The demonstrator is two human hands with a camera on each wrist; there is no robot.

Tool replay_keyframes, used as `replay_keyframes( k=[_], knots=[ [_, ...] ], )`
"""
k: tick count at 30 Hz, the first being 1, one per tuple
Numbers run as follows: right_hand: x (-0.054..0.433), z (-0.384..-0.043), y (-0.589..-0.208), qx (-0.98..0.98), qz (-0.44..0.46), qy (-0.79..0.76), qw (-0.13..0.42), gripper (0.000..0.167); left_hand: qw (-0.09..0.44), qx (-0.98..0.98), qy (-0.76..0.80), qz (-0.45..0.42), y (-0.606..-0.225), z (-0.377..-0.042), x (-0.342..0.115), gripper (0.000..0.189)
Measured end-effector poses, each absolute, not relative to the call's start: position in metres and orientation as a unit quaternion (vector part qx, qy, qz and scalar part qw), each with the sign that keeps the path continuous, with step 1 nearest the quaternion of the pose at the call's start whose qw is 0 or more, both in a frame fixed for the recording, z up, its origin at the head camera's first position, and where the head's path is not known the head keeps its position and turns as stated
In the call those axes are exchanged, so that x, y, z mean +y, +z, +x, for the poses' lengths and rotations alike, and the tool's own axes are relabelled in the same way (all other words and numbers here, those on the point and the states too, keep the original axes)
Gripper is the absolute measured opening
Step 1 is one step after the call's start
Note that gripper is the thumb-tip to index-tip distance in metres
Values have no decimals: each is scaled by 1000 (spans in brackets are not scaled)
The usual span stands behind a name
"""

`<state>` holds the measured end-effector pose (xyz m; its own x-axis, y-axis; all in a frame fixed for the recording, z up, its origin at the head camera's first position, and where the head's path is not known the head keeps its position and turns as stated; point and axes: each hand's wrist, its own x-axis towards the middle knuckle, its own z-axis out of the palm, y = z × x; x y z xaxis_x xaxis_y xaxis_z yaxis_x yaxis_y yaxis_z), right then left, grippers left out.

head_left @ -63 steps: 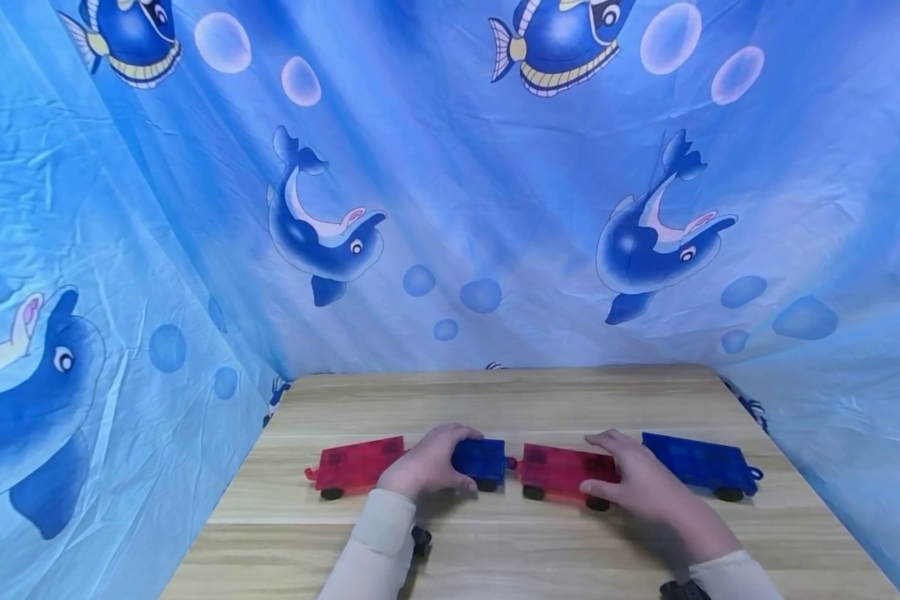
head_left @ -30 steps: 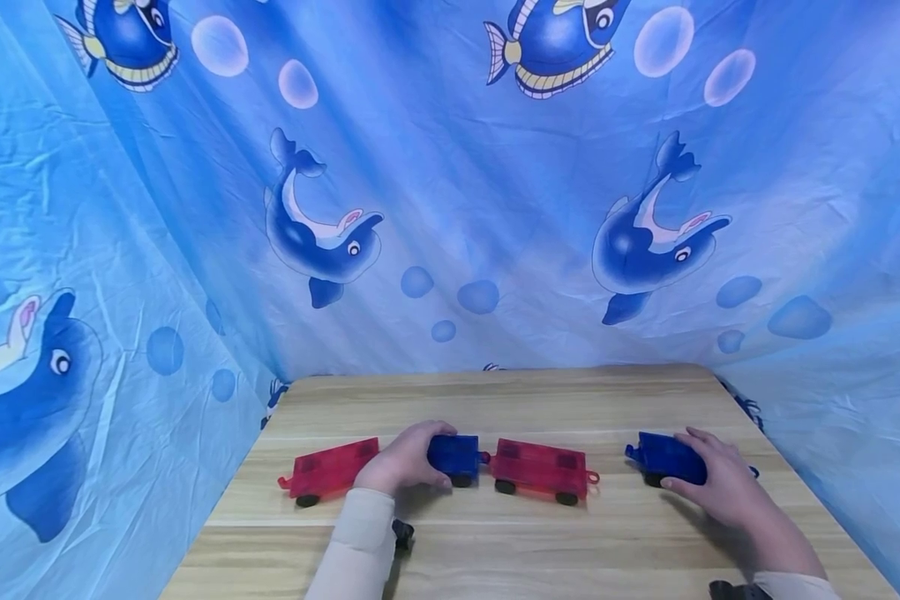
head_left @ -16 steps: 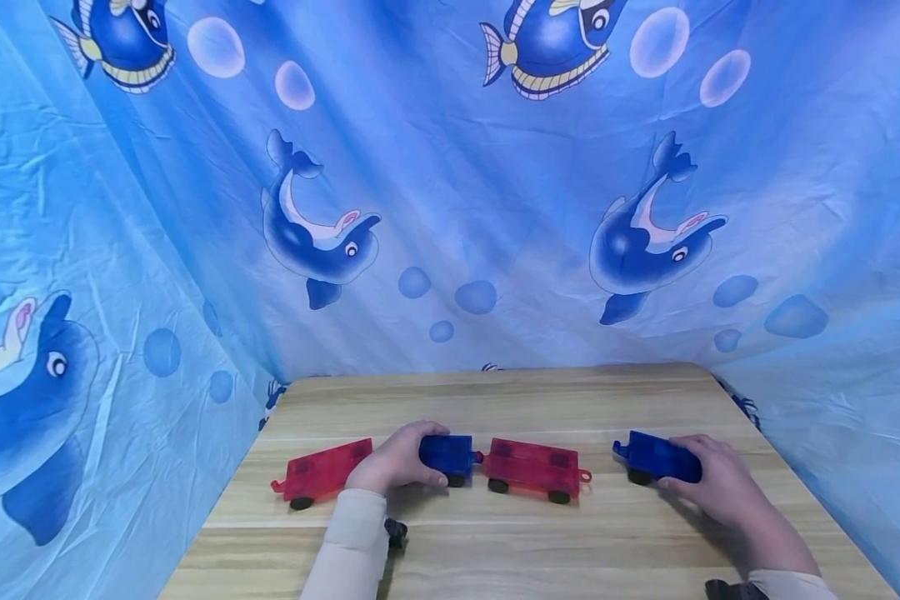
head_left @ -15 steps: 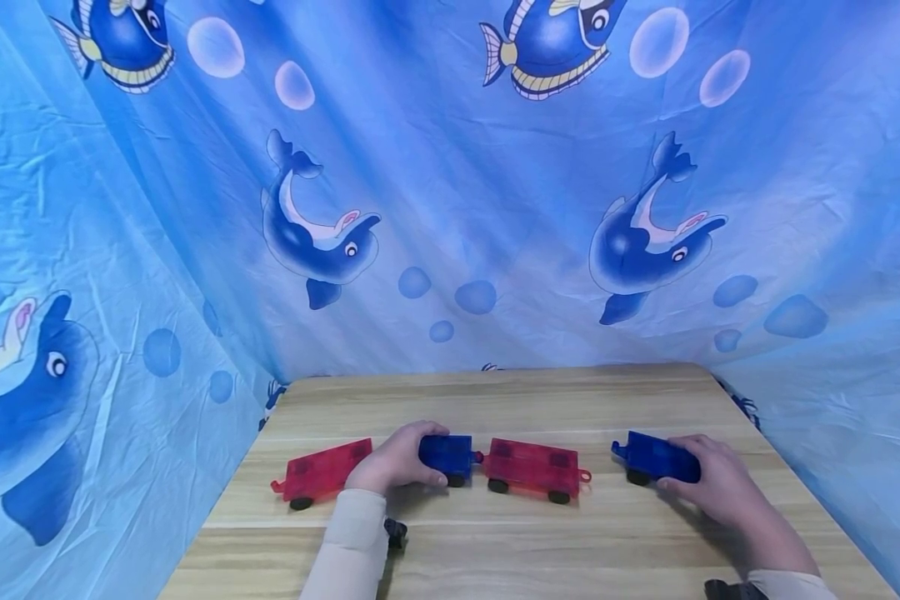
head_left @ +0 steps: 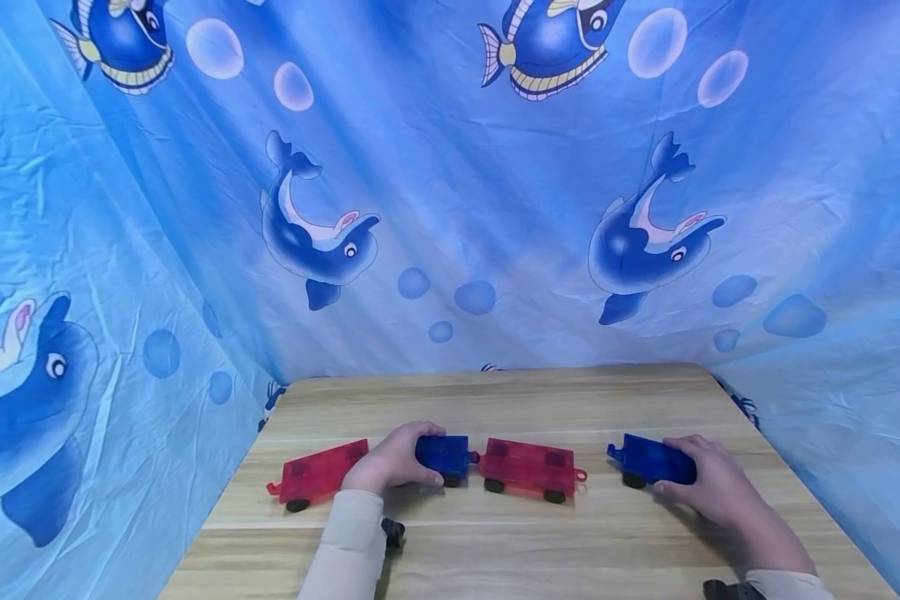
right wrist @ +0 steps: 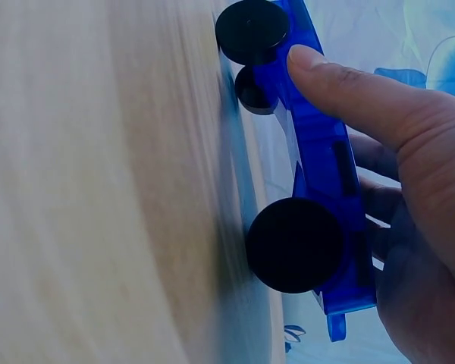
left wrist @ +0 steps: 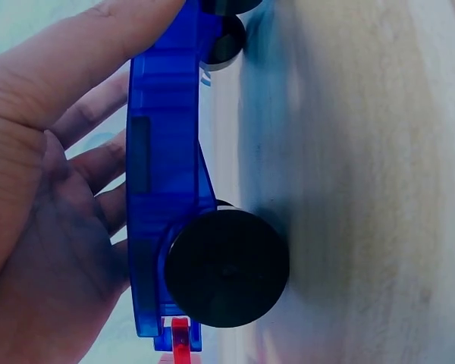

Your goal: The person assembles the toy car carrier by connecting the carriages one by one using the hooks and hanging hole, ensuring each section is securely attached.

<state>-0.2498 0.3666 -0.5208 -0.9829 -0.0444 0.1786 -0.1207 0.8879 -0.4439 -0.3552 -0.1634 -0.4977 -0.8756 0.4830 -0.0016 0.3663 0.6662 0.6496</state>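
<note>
My left hand (head_left: 393, 462) grips a see-through blue toy train wagon (head_left: 442, 454) with black wheels, thumb on its near side. A red link (left wrist: 180, 337) meets this wagon's end in the left wrist view. To its left is a red wagon (head_left: 321, 473), its right end hidden behind my hand. On the other side, a second red wagon (head_left: 528, 467) is hooked to the blue one. My right hand (head_left: 712, 483) grips another blue wagon (head_left: 648, 461), thumb near a front wheel. A gap separates its hook (head_left: 613, 452) from the red wagon's ring (head_left: 581, 475).
The wagons are on a light wooden table (head_left: 510, 542). Behind and beside it hangs a blue curtain (head_left: 435, 208) printed with dolphins, fish and bubbles. Dark wrist devices (head_left: 393, 533) show below my hands.
My right hand has let go of the right-hand red wagon, taken hold of the far-right blue wagon and brought it slightly left. My left hand has shifted left with the joined wagons.
</note>
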Motion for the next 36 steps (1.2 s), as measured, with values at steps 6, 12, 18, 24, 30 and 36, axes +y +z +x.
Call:
replay_keyframes(
  k=[6,12,18,24,30,36],
  knots=[
    [365,-249,-520,-967,45,237,79,92,80,916,322,226,-497,-354,-162,80],
    [363,-249,-520,-966,51,241,79,92,73,916,321,229,-495,-353,-159,81],
    [362,-250,-518,-966,56,237,85,92,49,915,322,240,-493,-351,-153,78],
    [359,-252,-519,-966,58,239,85,91,22,903,334,269,-491,-347,-138,71],
    [357,-253,-521,-966,58,240,81,93,11,902,329,280,-492,-345,-120,66],
    [356,-252,-522,-966,53,240,75,94,14,898,321,301,-491,-344,-99,68]
  ],
)
